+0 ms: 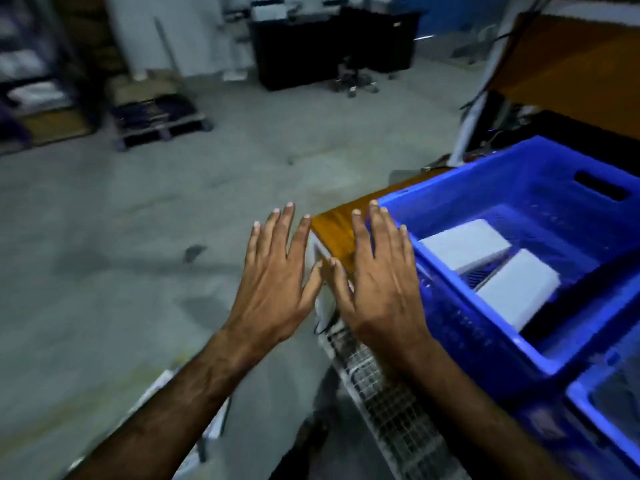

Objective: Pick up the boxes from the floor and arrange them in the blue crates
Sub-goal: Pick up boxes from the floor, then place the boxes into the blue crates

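A storeroom: stocked shelves, pallet, concrete floor.

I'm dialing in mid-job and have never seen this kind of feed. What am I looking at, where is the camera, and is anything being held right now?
There is no machine here. A person wears one wide-angle camera on the head, looking forward and down, so the two bare arms coming in from the bottom are their own. The left hand and right hand are both spread flat with straight fingers, side by side in the air. Neither holds anything.

At the right stands a blue crate on a wooden tabletop. Two white boxes already lie inside it. The corner of a second blue crate shows at the lower right.

The grey floor fills the left. A blurred white shape at the bottom edge, behind the left forearm, may be another box, but I cannot tell.
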